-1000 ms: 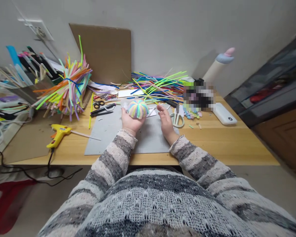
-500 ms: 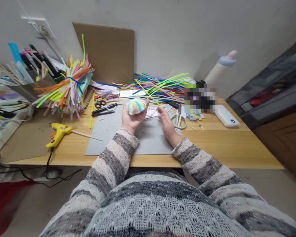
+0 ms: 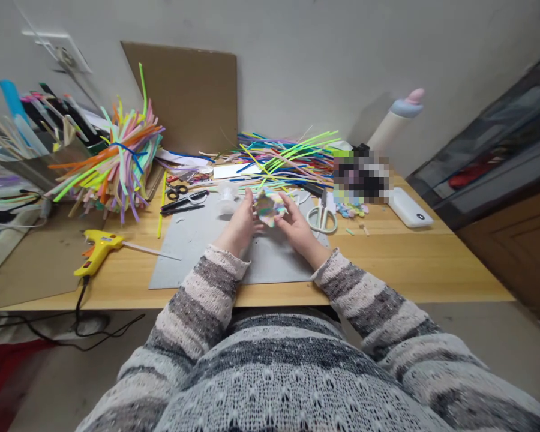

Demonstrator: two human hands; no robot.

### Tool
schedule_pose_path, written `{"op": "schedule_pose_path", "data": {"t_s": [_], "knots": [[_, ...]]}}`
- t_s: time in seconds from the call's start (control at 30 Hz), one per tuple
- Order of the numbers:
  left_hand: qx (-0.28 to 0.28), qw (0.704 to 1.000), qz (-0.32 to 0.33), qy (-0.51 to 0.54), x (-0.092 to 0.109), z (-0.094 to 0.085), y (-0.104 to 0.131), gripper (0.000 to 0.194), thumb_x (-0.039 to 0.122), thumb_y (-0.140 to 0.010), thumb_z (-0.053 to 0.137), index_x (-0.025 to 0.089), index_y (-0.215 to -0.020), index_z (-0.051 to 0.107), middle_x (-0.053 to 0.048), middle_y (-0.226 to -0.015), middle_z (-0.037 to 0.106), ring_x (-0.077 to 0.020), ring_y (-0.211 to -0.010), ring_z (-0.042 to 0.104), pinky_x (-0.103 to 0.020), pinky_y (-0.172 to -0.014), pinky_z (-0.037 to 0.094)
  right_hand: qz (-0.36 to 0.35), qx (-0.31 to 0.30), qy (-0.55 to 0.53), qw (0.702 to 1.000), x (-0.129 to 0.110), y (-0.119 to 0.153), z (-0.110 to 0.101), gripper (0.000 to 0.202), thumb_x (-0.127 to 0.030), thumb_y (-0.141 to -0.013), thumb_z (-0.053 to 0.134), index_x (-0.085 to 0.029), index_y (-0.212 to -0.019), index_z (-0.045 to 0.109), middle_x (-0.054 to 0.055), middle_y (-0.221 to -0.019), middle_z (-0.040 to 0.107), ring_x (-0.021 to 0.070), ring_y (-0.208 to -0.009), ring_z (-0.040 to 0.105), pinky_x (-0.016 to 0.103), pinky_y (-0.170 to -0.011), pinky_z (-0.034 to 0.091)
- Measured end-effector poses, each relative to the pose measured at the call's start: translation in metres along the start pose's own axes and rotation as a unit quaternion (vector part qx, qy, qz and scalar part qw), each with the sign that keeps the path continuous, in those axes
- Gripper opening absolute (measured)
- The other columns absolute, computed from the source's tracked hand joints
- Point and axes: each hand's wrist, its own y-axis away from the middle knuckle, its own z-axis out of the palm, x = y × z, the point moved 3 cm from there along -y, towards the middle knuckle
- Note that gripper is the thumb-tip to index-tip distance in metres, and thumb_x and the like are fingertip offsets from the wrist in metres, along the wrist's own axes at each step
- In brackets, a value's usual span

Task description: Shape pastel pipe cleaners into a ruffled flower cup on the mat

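A small pastel-striped dome of fuzzy pipe cleaner (image 3: 266, 205) is held between both hands above the grey mat (image 3: 198, 246). It is tipped so that what looks like its hollow underside faces me, though motion blurs it. My left hand (image 3: 239, 228) grips its left side, with the fingers partly behind it. From the right, the thumb and fingers of my right hand (image 3: 297, 230) close on its edge. A clear, whitish spool (image 3: 226, 201) stands on the mat just left of my left hand. Light-handled scissors (image 3: 322, 219) lie just right of my right hand.
At left lies a yellow glue gun (image 3: 98, 251) with its cord over the table edge. A large pipe-cleaner bundle (image 3: 121, 159) stands behind it. Loose pipe cleaners (image 3: 292, 157) line the back. Black-handled scissors (image 3: 177, 192), a black pen (image 3: 184, 203) and a white power bank (image 3: 410, 207) lie around.
The striped dome has turned from lying rounded side up on my left palm to being tilted between both hands. My right hand has closed on it. The spool has come into sight.
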Motion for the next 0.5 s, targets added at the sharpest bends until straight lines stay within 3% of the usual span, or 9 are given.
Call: {"op": "schedule_pose_path", "data": {"t_s": [0.1,0.23,0.37,0.5], "knots": [[0.033,0.996,0.02,-0.075,0.004,-0.015,0.001,0.039,0.05,-0.093,0.044,0.016,-0.102,0.061,-0.005,-0.085,0.066,-0.0084,-0.059,0.059,-0.016,-0.044,0.04,0.09,0.037,-0.108,0.989,0.001,-0.001,-0.006,0.053,-0.051,-0.083,0.057,-0.031,-0.131,0.045,0.003,-0.133,0.054,0.0215,-0.11,0.06,0.041,-0.092,0.053],[0.012,0.992,-0.01,-0.125,0.002,-0.03,0.007,0.017,0.025,-0.081,0.066,0.014,-0.094,0.063,-0.003,-0.077,0.065,-0.0093,-0.052,0.06,-0.018,-0.043,0.043,0.21,0.007,-0.111,0.971,0.003,0.001,-0.011,0.034,-0.048,-0.085,0.054,-0.024,-0.108,0.058,0.004,-0.101,0.069,0.018,-0.082,0.067,0.034,-0.068,0.06],[0.012,0.982,-0.052,-0.183,-0.002,-0.044,0.017,0.012,0.019,-0.079,0.068,0.012,-0.087,0.063,-0.004,-0.063,0.064,-0.0124,-0.047,0.06,-0.024,-0.047,0.051,0.264,-0.035,-0.069,0.961,0.004,0.005,-0.012,0.029,-0.04,-0.078,0.067,-0.018,-0.096,0.065,0.003,-0.073,0.068,0.0136,-0.058,0.064,0.023,-0.046,0.054],[0.019,0.968,-0.068,-0.242,-0.003,-0.051,0.022,0.015,0.022,-0.076,0.071,0.014,-0.086,0.063,-0.003,-0.057,0.063,-0.0146,-0.047,0.061,-0.024,-0.046,0.051,0.29,-0.047,-0.011,0.956,0.006,0.009,-0.011,0.026,-0.034,-0.073,0.074,-0.016,-0.092,0.068,0.0,-0.057,0.063,0.0109,-0.047,0.059,0.019,-0.04,0.05]]}}
